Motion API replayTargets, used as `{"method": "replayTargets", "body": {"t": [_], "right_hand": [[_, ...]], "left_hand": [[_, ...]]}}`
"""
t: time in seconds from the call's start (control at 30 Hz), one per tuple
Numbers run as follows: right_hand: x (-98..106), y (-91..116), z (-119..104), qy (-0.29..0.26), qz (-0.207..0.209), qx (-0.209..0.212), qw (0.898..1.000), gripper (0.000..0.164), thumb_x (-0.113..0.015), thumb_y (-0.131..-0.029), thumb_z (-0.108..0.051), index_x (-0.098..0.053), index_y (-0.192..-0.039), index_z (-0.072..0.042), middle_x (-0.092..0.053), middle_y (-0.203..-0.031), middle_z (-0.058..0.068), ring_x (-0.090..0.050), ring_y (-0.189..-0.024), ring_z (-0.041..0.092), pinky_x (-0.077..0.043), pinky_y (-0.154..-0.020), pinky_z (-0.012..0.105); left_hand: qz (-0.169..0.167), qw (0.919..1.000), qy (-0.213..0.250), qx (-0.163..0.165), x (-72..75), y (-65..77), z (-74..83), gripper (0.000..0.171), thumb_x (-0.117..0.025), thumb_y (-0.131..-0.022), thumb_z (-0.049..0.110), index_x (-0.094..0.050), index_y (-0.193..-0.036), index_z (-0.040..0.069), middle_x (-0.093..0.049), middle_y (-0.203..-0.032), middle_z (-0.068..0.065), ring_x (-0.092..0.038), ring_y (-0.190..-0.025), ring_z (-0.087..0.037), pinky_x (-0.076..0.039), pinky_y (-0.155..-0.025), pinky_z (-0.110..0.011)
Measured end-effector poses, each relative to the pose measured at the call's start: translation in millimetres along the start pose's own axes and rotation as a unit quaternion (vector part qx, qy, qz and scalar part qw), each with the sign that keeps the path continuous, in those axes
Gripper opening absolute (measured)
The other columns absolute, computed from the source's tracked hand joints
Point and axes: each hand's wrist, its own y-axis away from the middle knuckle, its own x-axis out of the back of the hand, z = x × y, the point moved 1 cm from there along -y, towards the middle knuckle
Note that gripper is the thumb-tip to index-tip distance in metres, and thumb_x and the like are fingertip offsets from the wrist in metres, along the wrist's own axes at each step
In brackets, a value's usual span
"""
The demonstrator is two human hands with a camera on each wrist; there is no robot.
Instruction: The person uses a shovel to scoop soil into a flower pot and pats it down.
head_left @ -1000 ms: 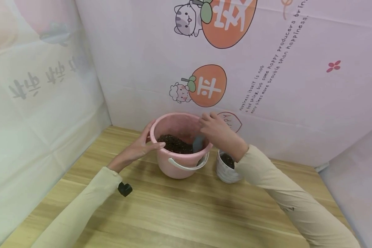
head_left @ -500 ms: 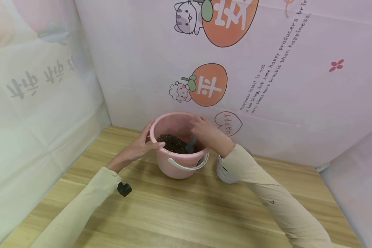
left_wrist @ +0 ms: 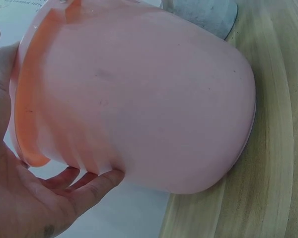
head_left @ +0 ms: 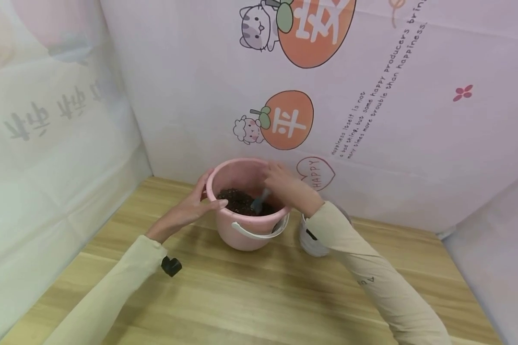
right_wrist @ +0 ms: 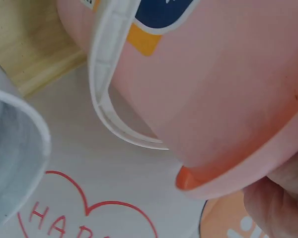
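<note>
A pink bucket [head_left: 243,237] with a white handle [head_left: 256,235] stands on the table, dark soil [head_left: 235,200] inside it. My left hand [head_left: 189,207] grips its left rim, thumb over the edge and fingers against the outer wall, as the left wrist view shows. Over the bucket's right side, my right hand [head_left: 290,189] holds a small blue-grey trowel [head_left: 257,205] by its handle, the blade down in the soil. Curled fingers of that hand appear past the rim in the right wrist view. Right of the bucket, a grey-white pot [head_left: 311,243] is partly hidden under my right sleeve.
The wooden table [head_left: 241,297] extends toward me. Right behind the bucket rises a printed white cloth wall [head_left: 190,120], with another cloth wall [head_left: 60,158] at the left. A black heart-shaped piece [head_left: 171,266] is at my left cuff.
My right hand has moved left and further into the bucket, carrying the trowel leftward through the soil. My right sleeve now covers the pot's opening. The left hand keeps its grip.
</note>
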Motion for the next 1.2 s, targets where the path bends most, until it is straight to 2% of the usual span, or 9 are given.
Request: {"method": "replayTargets", "body": {"t": [0.2,0.4,0.53,0.67,0.97,1.2], "right_hand": [[-6.3,-6.3,3.0,-0.030,0.008,-0.016,0.999,0.005,-0.075,-0.093,-0.006,-0.079,-0.097,-0.005,-0.065,-0.123,0.013,-0.050,-0.117,0.034,-0.043,-0.106,0.047],[-11.4,-9.4,2.5,-0.100,0.022,-0.039,0.994,0.008,-0.082,-0.091,-0.016,-0.084,-0.098,-0.013,-0.068,-0.121,0.013,-0.050,-0.120,0.036,-0.038,-0.111,0.052],[-12.0,-9.6,-0.3,-0.098,0.033,-0.036,0.994,0.008,-0.082,-0.092,-0.020,-0.085,-0.098,-0.017,-0.070,-0.118,0.012,-0.055,-0.120,0.036,-0.039,-0.114,0.051],[-10.8,-9.7,-2.4,-0.108,0.031,-0.035,0.993,0.008,-0.082,-0.092,-0.018,-0.085,-0.098,-0.017,-0.070,-0.119,0.013,-0.056,-0.121,0.035,-0.038,-0.115,0.050],[-10.3,-9.4,-2.1,-0.145,0.017,-0.044,0.988,0.008,-0.082,-0.091,-0.016,-0.086,-0.098,-0.017,-0.074,-0.113,0.009,-0.057,-0.116,0.032,-0.038,-0.112,0.050],[-11.2,-9.6,-2.6,-0.161,0.013,-0.054,0.985,0.009,-0.082,-0.091,-0.016,-0.086,-0.099,-0.018,-0.074,-0.112,0.006,-0.056,-0.117,0.031,-0.039,-0.112,0.048]], "left_hand": [[0.002,0.9999,0.010,-0.004,-0.5,-1.6,-0.1,0.109,-0.075,-0.092,0.040,0.002,-0.169,0.030,-0.011,-0.173,-0.012,-0.023,-0.156,-0.037,-0.023,-0.125,-0.062],[-0.003,0.9999,0.012,-0.002,-1.4,-1.2,-0.4,0.108,-0.074,-0.093,0.042,0.003,-0.169,0.033,-0.008,-0.174,-0.011,-0.021,-0.156,-0.037,-0.023,-0.124,-0.064],[-0.007,0.9999,0.007,-0.002,-2.4,-2.1,0.9,0.108,-0.074,-0.093,0.043,0.003,-0.169,0.034,-0.011,-0.173,-0.010,-0.023,-0.156,-0.035,-0.023,-0.124,-0.062],[-0.005,1.0000,0.005,0.001,-1.6,-2.3,0.6,0.109,-0.074,-0.093,0.043,0.004,-0.169,0.032,-0.012,-0.173,-0.012,-0.021,-0.156,-0.035,-0.022,-0.125,-0.063],[-0.008,0.9999,-0.002,0.007,-0.9,-1.5,-0.2,0.110,-0.074,-0.092,0.045,0.005,-0.168,0.035,-0.003,-0.175,-0.012,-0.017,-0.158,-0.041,-0.024,-0.122,-0.069],[-0.009,0.9999,0.000,0.006,-0.9,-1.2,1.3,0.109,-0.073,-0.093,0.045,0.005,-0.168,0.034,-0.004,-0.175,-0.011,-0.018,-0.158,-0.039,-0.023,-0.122,-0.068]]}}
